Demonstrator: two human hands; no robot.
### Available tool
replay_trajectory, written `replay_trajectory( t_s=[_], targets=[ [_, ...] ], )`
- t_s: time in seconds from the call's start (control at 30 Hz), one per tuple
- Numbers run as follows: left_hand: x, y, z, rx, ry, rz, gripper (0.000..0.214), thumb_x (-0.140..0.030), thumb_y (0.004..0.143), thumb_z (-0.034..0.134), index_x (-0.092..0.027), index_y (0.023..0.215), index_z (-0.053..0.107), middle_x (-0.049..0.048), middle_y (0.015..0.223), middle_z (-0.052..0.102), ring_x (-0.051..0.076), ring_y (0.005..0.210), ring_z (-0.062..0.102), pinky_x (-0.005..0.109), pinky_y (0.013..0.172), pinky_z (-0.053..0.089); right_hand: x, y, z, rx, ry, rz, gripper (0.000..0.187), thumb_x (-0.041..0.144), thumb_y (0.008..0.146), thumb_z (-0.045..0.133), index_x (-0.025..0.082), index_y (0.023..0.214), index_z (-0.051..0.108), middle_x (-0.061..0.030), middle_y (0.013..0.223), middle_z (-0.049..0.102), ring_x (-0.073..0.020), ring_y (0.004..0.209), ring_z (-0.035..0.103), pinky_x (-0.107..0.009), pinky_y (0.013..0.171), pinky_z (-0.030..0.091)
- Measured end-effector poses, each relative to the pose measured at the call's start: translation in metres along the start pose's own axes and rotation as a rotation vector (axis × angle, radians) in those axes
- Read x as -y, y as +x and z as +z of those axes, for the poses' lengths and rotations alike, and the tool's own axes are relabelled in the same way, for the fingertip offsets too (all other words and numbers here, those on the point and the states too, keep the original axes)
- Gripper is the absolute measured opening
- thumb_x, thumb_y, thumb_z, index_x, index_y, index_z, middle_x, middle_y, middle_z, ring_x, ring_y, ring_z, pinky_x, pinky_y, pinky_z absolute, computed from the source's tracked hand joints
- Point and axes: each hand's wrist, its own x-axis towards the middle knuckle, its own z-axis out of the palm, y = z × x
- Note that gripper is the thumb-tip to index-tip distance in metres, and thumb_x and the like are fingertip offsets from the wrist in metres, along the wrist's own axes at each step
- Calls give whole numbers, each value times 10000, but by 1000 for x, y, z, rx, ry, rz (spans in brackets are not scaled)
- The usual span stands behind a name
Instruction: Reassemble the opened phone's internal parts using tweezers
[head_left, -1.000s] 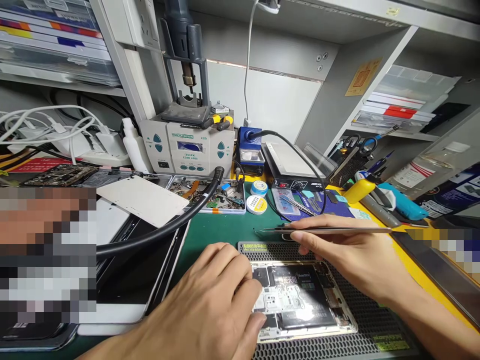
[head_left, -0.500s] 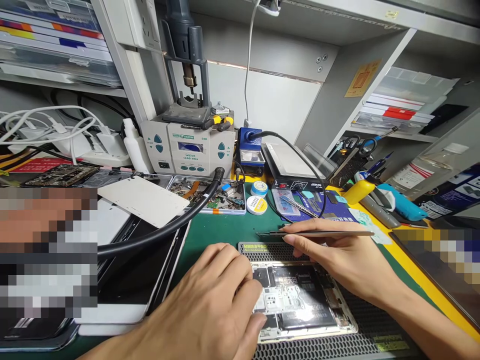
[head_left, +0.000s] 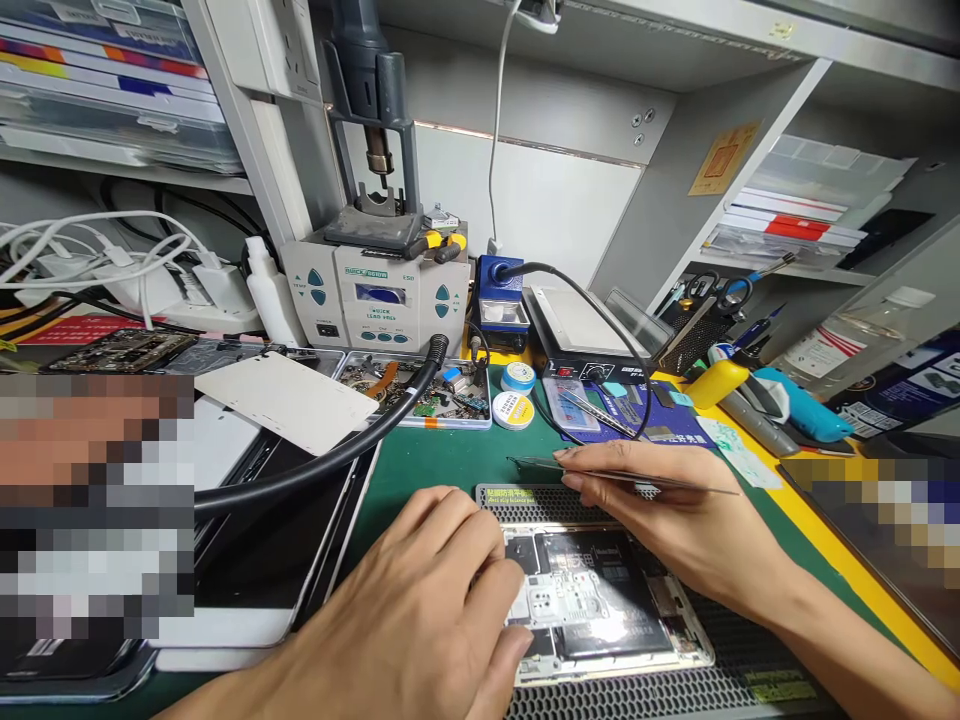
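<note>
An opened phone (head_left: 615,580) lies on a grey anti-slip mat (head_left: 570,692), its black battery and white-framed inner parts exposed. Curled over the phone's left end, my left hand (head_left: 442,590) grips it there; the fingertips are partly hidden. My right hand (head_left: 660,490) pinches a pair of thin metal tweezers (head_left: 536,464) between thumb and fingers, above the mat's far edge. The tweezers' tips point left over the green work mat (head_left: 427,455), apart from the phone.
A hot-air station (head_left: 375,300) stands behind, its black hose (head_left: 322,468) crossing left over stacked screens (head_left: 255,540). Ahead lie a parts tray (head_left: 450,418), round tins (head_left: 514,410) and a heating plate (head_left: 585,330). Bottles and a yellow container (head_left: 716,385) crowd the right.
My right hand has tilted slightly, and the tweezers' rear end has dropped while their tips have risen a little. My left hand and the phone have stayed in place.
</note>
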Motion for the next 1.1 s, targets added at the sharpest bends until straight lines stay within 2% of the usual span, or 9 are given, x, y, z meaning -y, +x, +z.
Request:
replay_trajectory(
  t_s=[0.2, 0.37, 0.5, 0.53, 0.63, 0.73, 0.83, 0.93, 1.1],
  targets=[
    [-2, 3, -3, 0, 8, -14, 86, -167, 957, 584, -186, 930, 663, 54, 987, 633, 262, 989, 560, 467, 950, 470, -4, -1, -1, 45, -65, -118, 162, 280, 957, 720, 244, 1051, 848, -63, 1081, 856, -278, 977, 815, -363, 887, 686],
    [-1, 0, -1, -4, 27, -21, 71, -156, 943, 604, -189, 902, 651, 49, 972, 633, 256, 986, 566, 448, 945, 479, -4, 1, -3, 81, -86, -210, 206, 238, 967, 702, 278, 1117, 837, -44, 1127, 848, -270, 1025, 808, -386, 959, 667],
    [1, 0, -1, -14, 7, 61, 69, -212, 952, 607, -195, 904, 654, 44, 955, 628, 248, 959, 565, 461, 977, 479, 1, 2, -5, 123, -85, -253, 225, 191, 949, 706, 253, 1108, 852, -52, 1132, 851, -256, 1048, 809, -331, 970, 659],
    [1, 1, -1, -10, 14, 22, 69, -200, 954, 600, -192, 925, 661, 51, 983, 636, 255, 987, 571, 481, 1007, 472, 1, 1, -6, 127, -82, -253, 223, 188, 941, 713, 249, 1102, 855, -53, 1132, 851, -255, 1051, 809, -321, 970, 657],
    [-1, 3, -1, 6, 10, -16, 85, -185, 963, 585, -187, 938, 667, 55, 1000, 638, 259, 1002, 570, 492, 1015, 472, 1, 0, -6, 82, -70, -205, 198, 215, 930, 735, 250, 1084, 854, -52, 1083, 860, -253, 975, 821, -326, 908, 675],
    [-2, 5, -1, 14, 13, 5, 86, -194, 965, 585, -188, 943, 669, 55, 987, 636, 259, 992, 567, 491, 1007, 473, 0, -1, -3, -8, -43, -95, 180, 309, 943, 741, 241, 1072, 848, -63, 991, 866, -243, 810, 825, -320, 721, 701],
    [-2, 6, -2, -7, 32, 0, 85, -169, 956, 582, -184, 925, 659, 57, 982, 631, 257, 990, 567, 479, 1003, 470, 0, -1, -1, -53, 1, 12, 245, 418, 932, 756, 236, 1068, 847, -66, 907, 867, -230, 695, 815, -295, 584, 690],
    [-2, 4, -3, -8, 42, 0, 69, -172, 950, 597, -185, 915, 654, 54, 975, 629, 253, 976, 567, 452, 964, 477, 1, 0, 1, -45, 40, 77, 292, 472, 899, 781, 233, 1052, 853, -73, 897, 867, -229, 661, 813, -295, 565, 687],
    [0, 2, -3, 1, 31, 19, 68, -195, 954, 600, -193, 907, 649, 48, 961, 626, 252, 963, 565, 447, 937, 483, 2, 1, 3, -23, 70, 115, 262, 447, 871, 814, 238, 1023, 857, -46, 789, 849, -205, 618, 787, -264, 546, 655]
  ],
)
